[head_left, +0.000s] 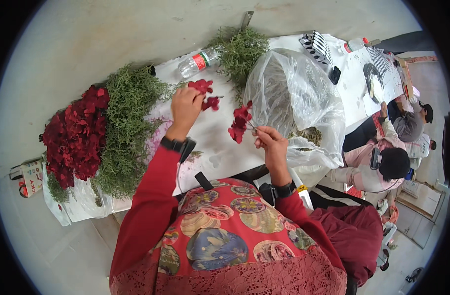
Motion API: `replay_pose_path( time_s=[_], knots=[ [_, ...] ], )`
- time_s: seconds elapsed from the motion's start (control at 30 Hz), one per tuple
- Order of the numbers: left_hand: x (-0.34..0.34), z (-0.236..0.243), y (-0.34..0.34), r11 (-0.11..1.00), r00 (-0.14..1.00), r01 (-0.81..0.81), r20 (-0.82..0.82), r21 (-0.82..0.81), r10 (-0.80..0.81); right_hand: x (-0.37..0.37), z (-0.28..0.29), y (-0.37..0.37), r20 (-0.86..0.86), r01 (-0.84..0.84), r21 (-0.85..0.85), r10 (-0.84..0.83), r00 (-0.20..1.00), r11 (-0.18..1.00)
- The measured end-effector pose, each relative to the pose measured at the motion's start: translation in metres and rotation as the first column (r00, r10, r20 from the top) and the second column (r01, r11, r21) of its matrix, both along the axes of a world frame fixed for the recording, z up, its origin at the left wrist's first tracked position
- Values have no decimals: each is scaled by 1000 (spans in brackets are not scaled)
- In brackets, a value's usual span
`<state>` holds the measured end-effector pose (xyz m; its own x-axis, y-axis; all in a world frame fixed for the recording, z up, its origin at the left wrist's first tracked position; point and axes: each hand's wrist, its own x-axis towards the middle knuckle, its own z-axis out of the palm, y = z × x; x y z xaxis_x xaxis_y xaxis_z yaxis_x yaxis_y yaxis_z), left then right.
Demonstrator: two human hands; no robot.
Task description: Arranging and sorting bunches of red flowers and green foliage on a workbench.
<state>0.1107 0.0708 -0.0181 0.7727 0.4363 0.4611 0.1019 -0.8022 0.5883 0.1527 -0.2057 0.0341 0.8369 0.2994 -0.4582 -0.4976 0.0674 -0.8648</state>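
Observation:
My left hand (187, 109) is closed on a sprig of dark red artificial flowers (201, 87), whose petals spread past its fingertips over the white table (220, 157). Between the thumb and fingers of my right hand (271, 141) are the thin stems of another red flower sprig (240, 122), its blooms pointing left. The two sprigs are a short way apart. To the left lies a big heap of red flowers (77, 132), beside a long pile of green foliage (129, 123). How many stems each hand holds is too small to tell.
A large clear plastic bag (303, 93) stands open at the right of my hands, dry greenery inside. Beyond my hands are a plastic bottle (198, 62) and more green foliage (240, 51). Farther right a second bottle (354, 45) lies on the table, and other people (382, 157) sit along it.

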Motion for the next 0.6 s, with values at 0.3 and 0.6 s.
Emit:
replay_pose_path(
  time_s=[0.3,0.6],
  knots=[
    [-142,82,-55,965,935,182,-269,-189,-229,-48,9,84,158,-201,2,199,967,980],
    [-209,67,-22,987,981,-131,-133,90,142,-133,32,134,183,-363,4,356,916,932]
  ],
)
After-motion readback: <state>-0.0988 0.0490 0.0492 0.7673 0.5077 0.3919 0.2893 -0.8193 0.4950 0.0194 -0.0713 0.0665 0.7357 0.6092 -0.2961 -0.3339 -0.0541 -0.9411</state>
